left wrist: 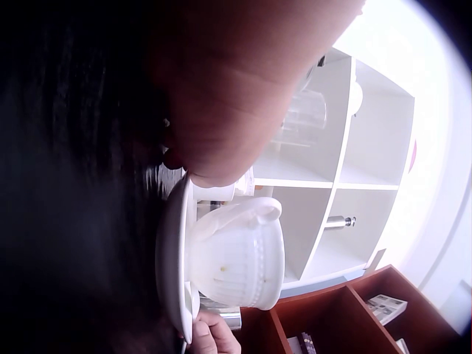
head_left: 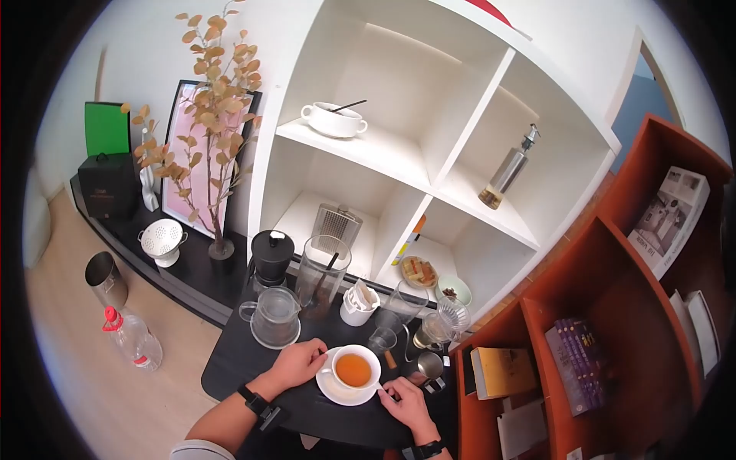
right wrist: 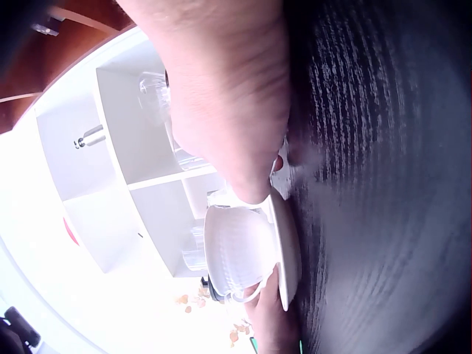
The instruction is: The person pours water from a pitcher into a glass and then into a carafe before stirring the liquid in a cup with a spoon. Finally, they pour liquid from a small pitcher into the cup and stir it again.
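A white teacup (head_left: 353, 371) of amber tea stands on a white saucer (head_left: 336, 393) near the front of the black table. On the saucer's left rim, my left hand (head_left: 297, 365) pinches the edge between thumb and fingers. My right hand (head_left: 409, 402) grips the opposite rim, its thumb on top. In the left wrist view the teacup (left wrist: 240, 254) shows fluted sides and a looped handle, and the saucer (left wrist: 170, 254) appears edge-on. The right wrist view shows the saucer (right wrist: 289, 254) low over the dark tabletop, with the fingers under its rim partly hidden.
Behind the cup stand a glass server (head_left: 276, 314), a black-topped grinder (head_left: 272, 257), a tall glass cylinder (head_left: 326, 268) and a white cup with a drip bag (head_left: 358, 303). A steel pitcher (head_left: 427, 366) and glassware sit near my right hand. A white shelf (head_left: 406, 165) rises beyond.
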The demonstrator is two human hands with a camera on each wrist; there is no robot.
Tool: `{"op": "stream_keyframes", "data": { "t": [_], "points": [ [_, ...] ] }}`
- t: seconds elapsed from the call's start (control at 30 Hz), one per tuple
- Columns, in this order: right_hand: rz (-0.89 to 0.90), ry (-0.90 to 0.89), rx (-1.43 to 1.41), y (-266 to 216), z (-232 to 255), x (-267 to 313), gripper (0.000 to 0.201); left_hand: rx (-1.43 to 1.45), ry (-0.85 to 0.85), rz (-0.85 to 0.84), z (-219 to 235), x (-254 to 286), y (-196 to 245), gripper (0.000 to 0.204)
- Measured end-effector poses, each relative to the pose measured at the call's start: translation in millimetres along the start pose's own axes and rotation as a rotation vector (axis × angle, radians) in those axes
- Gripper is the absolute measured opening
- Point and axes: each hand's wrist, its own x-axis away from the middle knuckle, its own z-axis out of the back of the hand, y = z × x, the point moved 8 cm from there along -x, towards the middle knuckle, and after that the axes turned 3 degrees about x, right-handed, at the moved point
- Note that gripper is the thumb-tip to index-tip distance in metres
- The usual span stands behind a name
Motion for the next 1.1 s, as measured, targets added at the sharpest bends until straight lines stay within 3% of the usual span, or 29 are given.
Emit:
{"op": "stream_keyframes", "data": {
  "t": [1.1],
  "points": [
    [0.09, 0.075, 0.033, -7, -1, 3, 0.015, 0.026, 0.035, -0.056, -2, 1, -5, 0.02]
  ]
}}
